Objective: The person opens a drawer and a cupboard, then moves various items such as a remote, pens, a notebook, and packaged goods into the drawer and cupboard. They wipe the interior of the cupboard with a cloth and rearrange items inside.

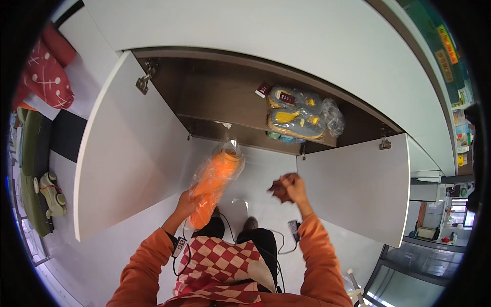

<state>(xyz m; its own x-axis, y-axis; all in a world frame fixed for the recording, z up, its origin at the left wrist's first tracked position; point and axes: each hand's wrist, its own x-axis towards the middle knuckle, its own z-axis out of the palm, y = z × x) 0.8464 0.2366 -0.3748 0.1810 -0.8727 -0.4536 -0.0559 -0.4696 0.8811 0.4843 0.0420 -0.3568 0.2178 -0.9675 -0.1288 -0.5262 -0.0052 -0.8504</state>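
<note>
My left hand [188, 203] grips a long orange bundle, likely a pair of slippers [215, 180], wrapped in clear plastic. It is tilted in front of the open cabinet, its upper end toward the shelf. In my right hand [295, 187] is a crumpled dark brown cloth [280, 191], held above the floor and apart from the bundle. On the cabinet shelf [222, 99] lies a pair of grey and yellow slippers [297, 113] in clear plastic with dark red tags. The lower compartment holds small green and blue wrapped items [287, 138], partly hidden by the shelf.
The left cabinet door [126, 153] and right cabinet door [356, 184] stand open on either side of me. Cables hang from a small device [179, 247] at my left wrist and another [294, 230] near my right. A green sofa [32, 172] stands far left.
</note>
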